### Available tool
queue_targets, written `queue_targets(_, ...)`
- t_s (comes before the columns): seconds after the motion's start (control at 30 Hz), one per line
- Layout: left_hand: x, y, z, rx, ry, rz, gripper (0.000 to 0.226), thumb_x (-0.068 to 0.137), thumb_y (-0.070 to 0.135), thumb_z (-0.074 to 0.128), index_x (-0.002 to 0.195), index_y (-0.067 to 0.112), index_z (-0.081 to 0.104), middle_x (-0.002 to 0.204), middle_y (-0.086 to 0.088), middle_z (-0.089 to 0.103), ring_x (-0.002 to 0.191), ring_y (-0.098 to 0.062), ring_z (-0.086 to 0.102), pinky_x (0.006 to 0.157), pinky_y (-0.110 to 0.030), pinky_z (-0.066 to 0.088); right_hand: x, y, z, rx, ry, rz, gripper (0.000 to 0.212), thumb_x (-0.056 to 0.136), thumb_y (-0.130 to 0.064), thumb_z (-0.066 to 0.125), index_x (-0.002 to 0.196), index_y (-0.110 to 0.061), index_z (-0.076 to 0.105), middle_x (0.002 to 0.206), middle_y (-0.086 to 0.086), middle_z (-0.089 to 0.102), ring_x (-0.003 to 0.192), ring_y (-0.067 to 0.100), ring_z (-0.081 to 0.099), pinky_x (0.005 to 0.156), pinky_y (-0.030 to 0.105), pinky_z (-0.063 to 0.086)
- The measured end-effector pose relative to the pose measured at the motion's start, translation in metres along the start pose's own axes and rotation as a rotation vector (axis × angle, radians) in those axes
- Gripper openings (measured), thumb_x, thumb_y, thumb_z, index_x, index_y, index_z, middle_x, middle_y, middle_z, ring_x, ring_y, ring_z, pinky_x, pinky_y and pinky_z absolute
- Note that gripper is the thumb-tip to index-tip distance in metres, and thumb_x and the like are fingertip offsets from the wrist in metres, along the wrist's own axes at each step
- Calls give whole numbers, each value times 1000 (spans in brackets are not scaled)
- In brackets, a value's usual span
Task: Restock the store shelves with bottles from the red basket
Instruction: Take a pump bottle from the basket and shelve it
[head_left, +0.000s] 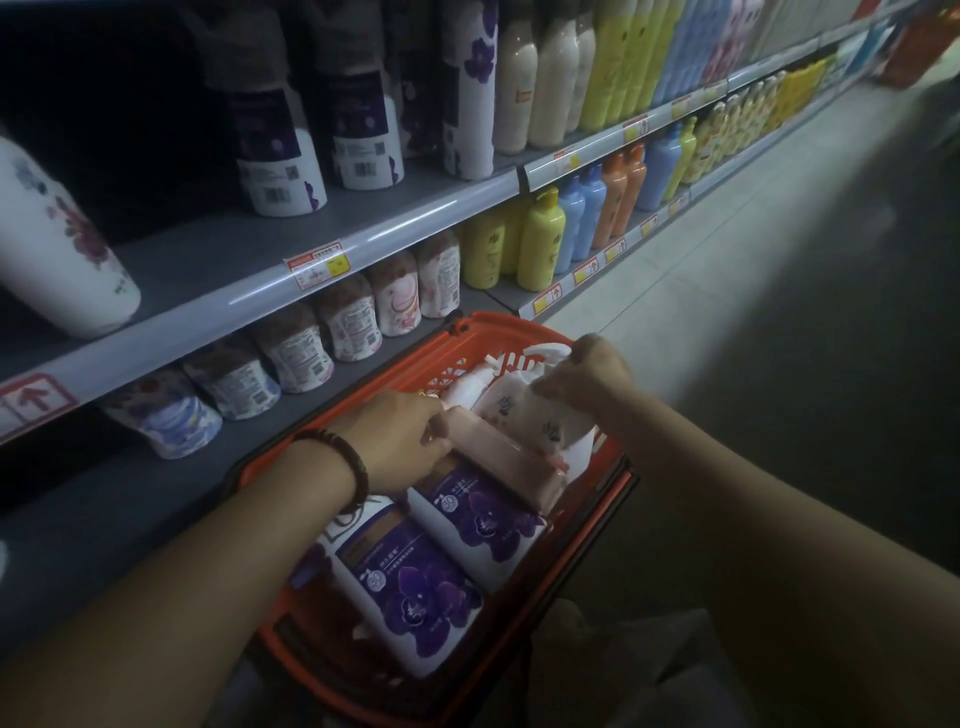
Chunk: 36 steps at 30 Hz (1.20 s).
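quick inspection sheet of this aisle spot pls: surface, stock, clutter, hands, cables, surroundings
surface: grey middle shelf, a bare stretch between its standing bottles
job's things: red basket holds two purple-flower bottles lying flat, a pink bottle lying beyond them, and a cream bottle at the far end
clutter: nothing seen
hands: left hand grips the pink bottle's end; right hand grips the cream bottle's top
cables: nothing seen
surroundings: row of bottles on the lower shelf, pale floor, dim light
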<state>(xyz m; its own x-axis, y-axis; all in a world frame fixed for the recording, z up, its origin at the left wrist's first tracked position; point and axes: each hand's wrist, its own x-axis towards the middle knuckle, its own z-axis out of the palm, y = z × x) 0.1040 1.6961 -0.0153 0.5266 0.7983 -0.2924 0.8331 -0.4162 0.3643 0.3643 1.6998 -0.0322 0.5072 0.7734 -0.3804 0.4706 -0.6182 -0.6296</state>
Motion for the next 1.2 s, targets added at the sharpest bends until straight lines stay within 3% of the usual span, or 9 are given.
queue_targets(0.1, -7, 1, -4, 1, 15, -3, 16, 98, 42, 64, 111, 34, 69, 108, 12, 69, 97, -12, 64, 88, -31, 53, 1, 6, 3, -169, -64, -16, 48, 83, -34, 90, 115, -14, 61, 92, 4, 68, 80, 21, 69, 58, 28, 54)
queue_targets(0.2, -14, 0, -9, 13, 20, 5, 8, 98, 41, 63, 104, 36, 66, 100, 14, 67, 93, -11, 66, 84, -28, 51, 3, 13, 9, -324, -132, -69, 63, 79, -41, 91, 131, -15, 66, 116, 7, 73, 106, 27, 72, 84, 30, 58)
queue_targets(0.3, -26, -4, -18, 15, 41, 1, 6, 96, 45, 63, 100, 41, 63, 99, 16, 67, 96, -13, 66, 90, -34, 55, -4, 12, 7, -382, -117, -47, 66, 79, -45, 91, 131, -15, 63, 113, 7, 71, 102, 26, 72, 95, 39, 62)
queue_targets(0.57, -65, -9, -40, -8, 96, -39, 20, 99, 47, 64, 115, 36, 69, 110, 14, 69, 98, -6, 64, 91, -32, 55, -35, -13, -18, -100, 65, -223, 52, 85, -30, 88, 129, -17, 64, 111, 10, 70, 107, 31, 70, 96, 49, 60)
queue_targets(0.7, -61, -1, -45, -108, 133, 1, 24, 99, 44, 66, 120, 33, 68, 113, 14, 68, 99, -3, 62, 79, -15, 45, -55, -38, -41, 71, 97, -361, 34, 86, -31, 88, 109, -15, 69, 96, 5, 74, 89, 23, 74, 73, 39, 62)
queue_targets(0.77, -59, 1, -46, -159, 143, 2, 30, 98, 46, 66, 125, 33, 65, 115, 16, 66, 95, 0, 61, 70, -8, 40, -64, -49, -48, 203, 54, -407, 32, 87, -29, 88, 109, -15, 69, 97, 4, 76, 90, 23, 77, 79, 44, 65)
queue_targets(0.9, -56, 0, -51, -351, 169, -21, 54, 91, 56, 71, 137, 31, 56, 126, 15, 65, 104, -5, 65, 87, -24, 52, -80, -69, -49, 340, -55, -534, 40, 90, -32, 86, 121, -14, 68, 109, 7, 79, 98, 26, 79, 88, 55, 65)
queue_targets(1.1, -60, -1, -65, -614, 248, -6, 69, 76, 60, 81, 133, 29, 57, 124, 17, 68, 109, -2, 69, 91, -27, 55, -103, -93, -36, 339, -176, -696, 40, 94, -30, 82, 121, -5, 66, 105, 12, 78, 91, 24, 79, 80, 46, 68)
queue_targets(1.2, -64, -6, -69, -756, 274, 16, 74, 64, 64, 89, 127, 35, 63, 118, 15, 73, 109, -4, 71, 95, -40, 60, -110, -105, -28, 363, -217, -756, 39, 94, -30, 81, 119, -3, 68, 102, 15, 78, 90, 26, 79, 75, 42, 68)
